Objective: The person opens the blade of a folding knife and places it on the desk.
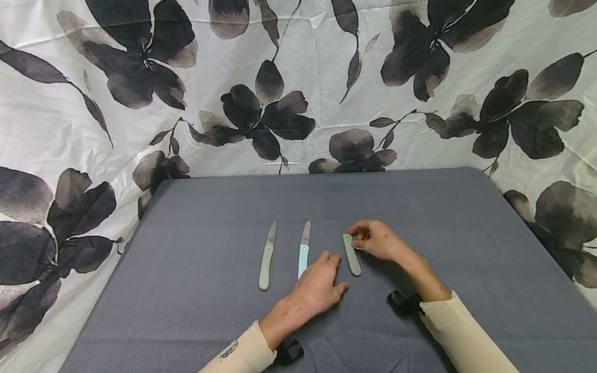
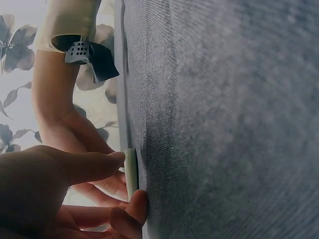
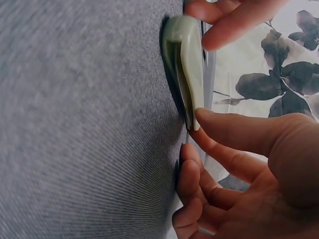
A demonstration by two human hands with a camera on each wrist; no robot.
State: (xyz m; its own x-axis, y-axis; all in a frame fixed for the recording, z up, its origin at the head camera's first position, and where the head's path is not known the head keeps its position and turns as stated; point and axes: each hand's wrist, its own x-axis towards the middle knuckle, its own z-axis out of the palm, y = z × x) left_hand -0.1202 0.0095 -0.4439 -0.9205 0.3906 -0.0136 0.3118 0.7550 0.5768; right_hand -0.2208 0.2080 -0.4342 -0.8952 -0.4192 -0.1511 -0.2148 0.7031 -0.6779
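A folded pocket knife (image 1: 352,256) with a pale green handle lies on the grey cloth, its blade inside the handle. My right hand (image 1: 379,239) pinches its far end between thumb and forefinger. In the right wrist view, the knife's slot (image 3: 183,74) faces the camera. My left hand (image 1: 317,285) hovers low just left of the knife, fingers loosely bent, thumb apart from them; whether a fingertip touches the handle is unclear. Partly behind that hand lies a light blue knife (image 1: 303,254), blade out. Farther left is another pale green knife (image 1: 266,267), also unfolded.
A table covered in grey cloth (image 1: 210,321) carries the knives. Behind it hangs a white curtain (image 1: 326,62) with dark flowers. Black straps (image 1: 403,303) show at both wrists, below cream sleeves (image 1: 462,331).
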